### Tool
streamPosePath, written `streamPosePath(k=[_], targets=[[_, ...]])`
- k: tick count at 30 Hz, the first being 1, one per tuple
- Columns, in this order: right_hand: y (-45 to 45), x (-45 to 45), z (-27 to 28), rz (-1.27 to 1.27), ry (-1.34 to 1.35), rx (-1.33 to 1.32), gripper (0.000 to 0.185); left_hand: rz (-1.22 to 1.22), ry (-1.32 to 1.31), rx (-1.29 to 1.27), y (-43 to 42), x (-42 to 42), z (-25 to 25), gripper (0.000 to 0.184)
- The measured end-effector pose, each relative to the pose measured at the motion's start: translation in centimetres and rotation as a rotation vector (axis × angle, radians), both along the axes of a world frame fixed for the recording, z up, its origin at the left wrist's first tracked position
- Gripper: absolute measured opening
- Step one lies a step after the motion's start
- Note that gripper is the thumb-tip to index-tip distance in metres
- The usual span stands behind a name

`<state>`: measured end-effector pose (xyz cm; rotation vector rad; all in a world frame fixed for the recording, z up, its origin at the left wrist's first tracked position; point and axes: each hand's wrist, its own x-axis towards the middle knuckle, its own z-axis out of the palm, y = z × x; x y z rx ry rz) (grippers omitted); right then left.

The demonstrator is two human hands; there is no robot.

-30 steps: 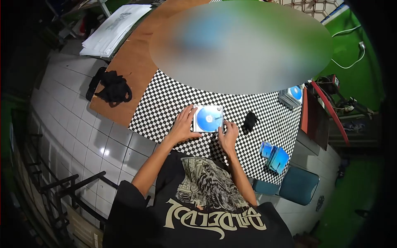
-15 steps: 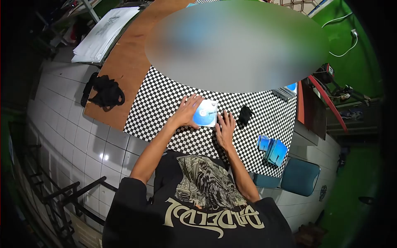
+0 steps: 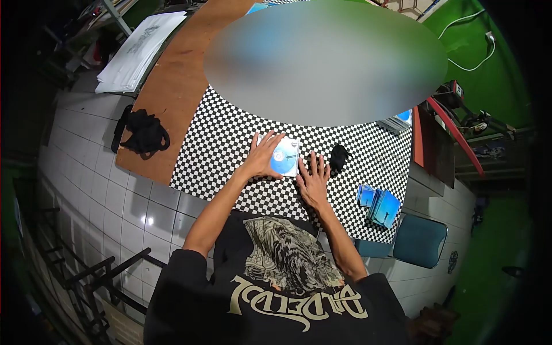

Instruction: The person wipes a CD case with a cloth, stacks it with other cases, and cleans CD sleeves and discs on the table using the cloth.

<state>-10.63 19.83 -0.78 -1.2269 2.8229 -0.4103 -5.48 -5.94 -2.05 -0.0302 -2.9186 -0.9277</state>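
A CD case (image 3: 286, 156) with a blue disc design lies flat on a black-and-white checkered sheet (image 3: 230, 138). My left hand (image 3: 262, 158) spans its left side, fingers by the top edge and thumb by the bottom edge, holding it. Beside the right edge rests my right hand (image 3: 313, 183), fingers spread on the sheet and thumb close to the case; whether it touches cannot be made out. A crumpled black item (image 3: 339, 157) sits a little right of that hand.
On the right are a stack of blue-covered cases (image 3: 384, 208) and a smaller blue pile (image 3: 365, 195). More cases (image 3: 395, 122) lie farther back. A black cloth item (image 3: 145, 133) is on the brown tabletop (image 3: 167, 98). A teal chair (image 3: 421, 240) stands near the right corner. A large blur covers the far side.
My right hand's fingers have spread a little and shifted slightly right, away from the case. The left hand stays on the case. The view has shifted slightly.
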Motion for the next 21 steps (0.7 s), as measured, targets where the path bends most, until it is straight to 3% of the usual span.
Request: streamPosePath(k=[21], targets=[[0.02, -0.17, 0.27, 0.038, -0.018, 0.017, 0.063, -0.011, 0.029, 0.109, -0.45, -0.09, 0.66, 0.152]])
